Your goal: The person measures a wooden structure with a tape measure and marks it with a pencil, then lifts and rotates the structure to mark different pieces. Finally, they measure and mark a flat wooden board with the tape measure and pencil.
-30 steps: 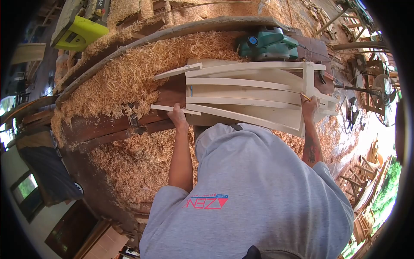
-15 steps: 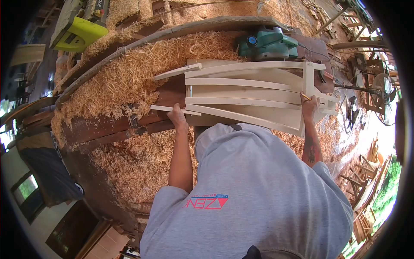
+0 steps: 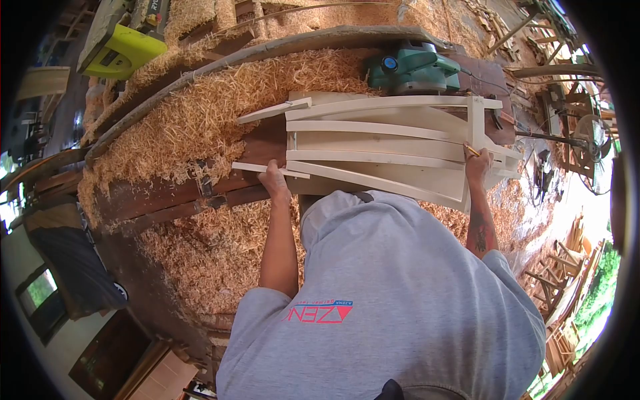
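A pale wooden frame with several long curved slats point(image 3: 373, 159) lies on the brown workbench point(image 3: 143, 199) in front of me. My right hand point(image 3: 479, 167) is closed on a pencil point(image 3: 473, 151), its tip right by the crosspiece point(image 3: 476, 120) at the right end of the slats. At the left end, my left hand point(image 3: 275, 181) grips a short narrow wood strip point(image 3: 250, 167), which passes under the fingers towards the lowest slat. Another short strip point(image 3: 275, 111) lies angled near the frame's upper left corner.
Behind the frame stands a green electric planer point(image 3: 417, 70) with its cord running right. Wood shavings point(image 3: 180, 123) heap over the bench's left side and the floor. A lime-green machine point(image 3: 127, 52) is at the upper left, and a fan point(image 3: 592, 143) at the far right.
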A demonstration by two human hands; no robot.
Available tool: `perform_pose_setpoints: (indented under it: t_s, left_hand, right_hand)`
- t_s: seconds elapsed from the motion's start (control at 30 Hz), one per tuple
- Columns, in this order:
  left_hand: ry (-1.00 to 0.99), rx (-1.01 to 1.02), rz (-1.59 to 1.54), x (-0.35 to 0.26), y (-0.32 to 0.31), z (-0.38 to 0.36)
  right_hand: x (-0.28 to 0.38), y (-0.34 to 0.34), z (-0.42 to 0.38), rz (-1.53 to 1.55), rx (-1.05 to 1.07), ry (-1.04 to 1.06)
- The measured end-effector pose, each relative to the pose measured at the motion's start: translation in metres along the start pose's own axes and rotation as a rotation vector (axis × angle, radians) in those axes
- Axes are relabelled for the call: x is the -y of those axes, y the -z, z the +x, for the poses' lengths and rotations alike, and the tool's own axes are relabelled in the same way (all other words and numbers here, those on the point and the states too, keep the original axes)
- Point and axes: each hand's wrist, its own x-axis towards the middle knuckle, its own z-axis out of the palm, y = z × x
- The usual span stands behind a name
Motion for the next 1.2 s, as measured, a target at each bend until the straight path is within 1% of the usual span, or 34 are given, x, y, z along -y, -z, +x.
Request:
perform_pose_setpoints:
  t_s: [0.03,0.1,0.17,0.2,0.23,0.3,0.37,0.43,0.47,0.5,0.53,0.57,0.6,0.67,0.7,0.73,0.77,0.8,0.87,0.9,0.97,1.0,1.03,1.07,1.1,1.13,1.17,1.2]
  left_hand:
    - [-0.008,-0.018,0.012,0.002,0.000,0.001]
    - [-0.079,-0.054,0.201,0.007,0.005,0.006]
    - [0.050,0.012,0.079,0.025,0.013,0.023]
    - [0.031,0.028,0.112,0.016,0.010,0.015]
    - [0.030,-0.017,0.089,0.020,0.008,0.017]
    - [0.056,0.012,0.100,0.013,0.006,0.012]
    - [0.054,0.063,0.110,0.003,0.000,0.000]
    - [0.075,0.039,0.142,-0.002,0.001,-0.001]
    - [0.112,0.084,0.166,0.002,0.007,0.007]
    - [0.106,0.086,0.171,0.000,0.008,0.007]
    - [0.166,0.093,0.115,-0.001,0.009,0.007]
    - [0.227,0.098,0.058,-0.001,0.011,0.005]
    - [0.225,0.094,0.065,0.001,0.016,0.002]
    - [0.141,0.062,-0.101,0.006,0.027,-0.008]
    - [0.137,0.064,-0.092,0.008,0.032,-0.018]
    - [0.108,-0.059,-0.006,0.012,0.039,-0.031]
    - [0.078,-0.182,0.080,0.015,0.047,-0.045]
    - [0.073,-0.183,0.088,0.021,0.057,-0.054]
    - [0.136,-0.002,0.225,0.039,0.072,-0.071]
    - [0.132,-0.013,0.221,0.045,0.063,-0.090]
    - [0.273,0.277,-0.042,0.047,0.028,-0.132]
    - [0.261,0.263,-0.054,0.047,0.009,-0.144]
    - [0.308,0.240,-0.142,0.047,-0.011,-0.154]
    - [0.355,0.220,-0.233,0.047,-0.029,-0.158]
    - [0.346,0.207,-0.250,0.046,-0.043,-0.157]
    - [0.372,0.263,-0.358,0.046,-0.053,-0.154]
    - [0.389,0.321,-0.470,0.045,-0.062,-0.153]
    - [0.365,0.311,-0.495,0.049,-0.067,-0.147]
  right_hand:
    - [-0.003,-0.002,0.001,0.006,-0.008,0.017]
    - [-0.030,-0.031,0.004,0.063,-0.061,0.132]
    - [-0.045,-0.048,0.004,0.048,-0.128,0.191]
    - [-0.026,-0.026,0.000,0.029,-0.089,0.146]
    - [-0.010,-0.007,-0.002,0.013,0.018,0.035]
    - [0.008,0.010,-0.005,0.004,0.019,-0.040]
    - [0.015,0.018,-0.007,0.018,0.015,-0.062]
    - [0.015,0.015,-0.006,0.049,0.031,-0.070]
    - [0.008,0.011,-0.005,0.079,-0.043,0.034]
    - [0.000,0.009,-0.003,0.106,-0.116,0.137]
    - [-0.018,0.003,0.009,0.110,-0.114,0.131]
    - [-0.040,-0.005,0.030,0.197,0.033,0.070]
    - [-0.052,-0.012,0.045,0.282,0.183,0.008]
    - [-0.047,0.018,0.068,0.618,0.156,-0.221]
    - [-0.036,0.042,0.077,0.622,0.158,-0.229]
    - [-0.021,0.066,0.084,0.568,0.157,-0.183]
    - [-0.011,0.073,0.086,0.515,0.156,-0.137]
    - [-0.005,0.066,0.086,0.518,0.161,-0.145]
    - [0.007,0.048,0.090,0.370,0.308,-0.108]
    - [0.010,0.033,0.089,0.376,0.315,-0.099]
    - [0.016,-0.001,0.087,0.325,0.310,-0.067]
    - [0.019,-0.004,0.089,0.426,0.291,-0.089]
    - [0.021,-0.007,0.091,0.434,0.297,-0.068]
    - [0.020,-0.008,0.091,0.501,0.323,-0.123]
    - [0.018,-0.008,0.091,0.564,0.351,-0.179]
    - [0.011,-0.013,0.090,0.567,0.357,-0.153]
    - [0.007,-0.019,0.090,0.550,0.268,-0.122]
    - [0.011,-0.022,0.090,0.542,0.177,-0.088]
